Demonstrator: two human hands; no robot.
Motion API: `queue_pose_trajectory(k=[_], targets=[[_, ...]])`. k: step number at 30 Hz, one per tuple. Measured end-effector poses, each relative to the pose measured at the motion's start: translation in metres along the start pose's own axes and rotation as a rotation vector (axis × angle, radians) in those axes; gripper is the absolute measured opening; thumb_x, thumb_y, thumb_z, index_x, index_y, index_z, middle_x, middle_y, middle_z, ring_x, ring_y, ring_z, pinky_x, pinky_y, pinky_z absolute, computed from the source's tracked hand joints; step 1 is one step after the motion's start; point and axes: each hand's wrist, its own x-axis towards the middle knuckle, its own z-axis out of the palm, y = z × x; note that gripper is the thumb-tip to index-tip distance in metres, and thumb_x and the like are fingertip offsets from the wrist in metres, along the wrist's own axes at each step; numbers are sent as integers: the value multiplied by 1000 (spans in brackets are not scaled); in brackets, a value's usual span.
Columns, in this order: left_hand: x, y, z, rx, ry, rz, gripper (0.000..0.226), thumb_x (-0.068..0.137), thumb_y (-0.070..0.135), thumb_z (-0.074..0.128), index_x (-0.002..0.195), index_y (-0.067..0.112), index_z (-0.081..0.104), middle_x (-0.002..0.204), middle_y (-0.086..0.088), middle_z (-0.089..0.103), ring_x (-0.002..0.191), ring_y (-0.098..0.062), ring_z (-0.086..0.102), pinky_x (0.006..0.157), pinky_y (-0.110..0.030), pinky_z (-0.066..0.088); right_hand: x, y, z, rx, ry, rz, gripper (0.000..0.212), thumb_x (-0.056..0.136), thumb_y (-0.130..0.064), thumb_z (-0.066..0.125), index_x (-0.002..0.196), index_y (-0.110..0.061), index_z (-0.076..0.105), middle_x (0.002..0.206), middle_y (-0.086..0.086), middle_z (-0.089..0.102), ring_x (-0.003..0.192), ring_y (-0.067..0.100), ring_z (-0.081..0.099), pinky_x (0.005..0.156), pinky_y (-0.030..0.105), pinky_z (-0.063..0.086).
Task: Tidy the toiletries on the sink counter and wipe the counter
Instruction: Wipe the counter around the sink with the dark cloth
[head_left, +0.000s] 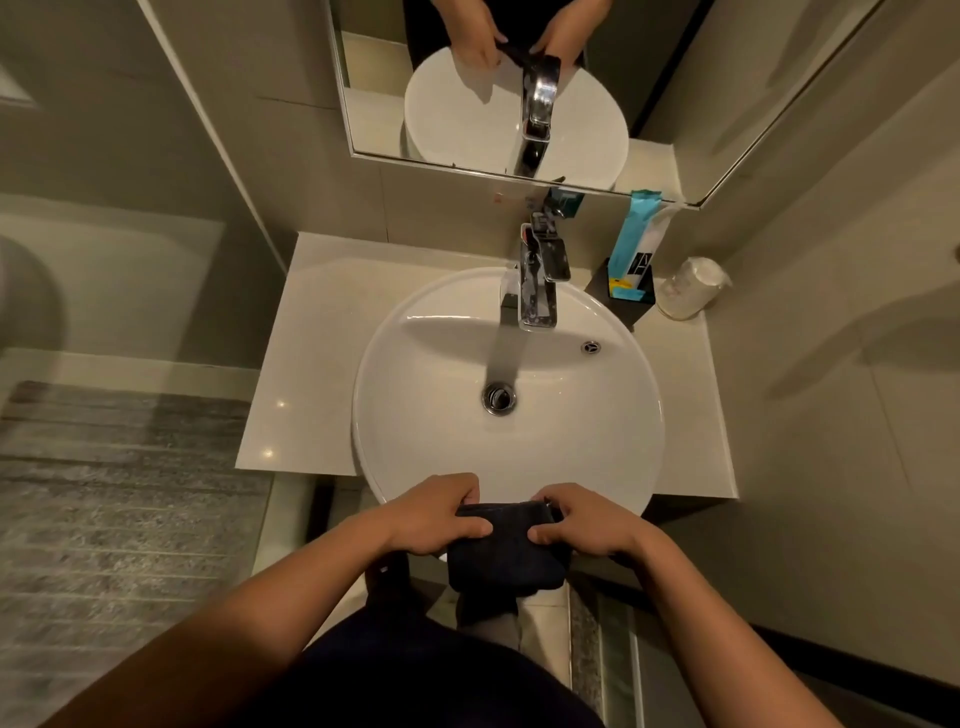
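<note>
Fingers (540, 535) of both hands are clenched on a dark cloth (506, 551): the left hand (441, 514) grips its left edge, the right hand (584, 525) its right edge. The cloth is held folded in the air just in front of the near rim of the basin (509, 457), not touching the tabletop (306, 364).

It looks soft and thick, like terry or microfibre, with a limp lower part hanging below the hands. That hanging part could, I judge, drag across the basin rim or unfold during a wipe, leaving streaks. If it is wet it might drip on the floor; whether it is wet cannot be told.

The basin is round, white and glossy, with a chrome drain (498, 399) and a tall chrome faucet (537, 283) behind it. The tabletop is pale, polished stone that reflects the lights, so smears would show.

At the back right, a blue tube (631, 244) stands tilted in a dark square holder (602, 283), with a wrapped cup (691, 288) just beside it. A careless sweep there could knock either over. A grey textured mat (119, 499) lies on the floor at left.
</note>
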Motion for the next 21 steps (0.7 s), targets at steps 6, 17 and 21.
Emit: queue_pose_trajectory(k=[6,17,21], targets=[[-34,-8,-9,-558,105,-22,17,93,25,73,94,15,59,86,-1,64,76,-12,60,68,-25,46,-9,-21,-10,250,-4,-81,23,91,-24,75,91,-2,66,84,6,65,82,20,63,81,45,54],[-70,-45,-79,-1390,477,156,32,100,7,56,129,-6,61,129,-28,67,123,-40,64,105,-44,53,34,-135,-23,634,-25,-283,33,99,-31,64,114,-1,60,107,21,69,96,29,67,86,45,55],[-68,-58,-125,-1270,752,133,20,101,5,54,116,0,65,115,-21,75,102,-27,74,83,-32,62,71,-186,-30,642,-12,-293,20,105,-27,56,109,-8,61,99,8,70,91,23,67,79,41,55]])
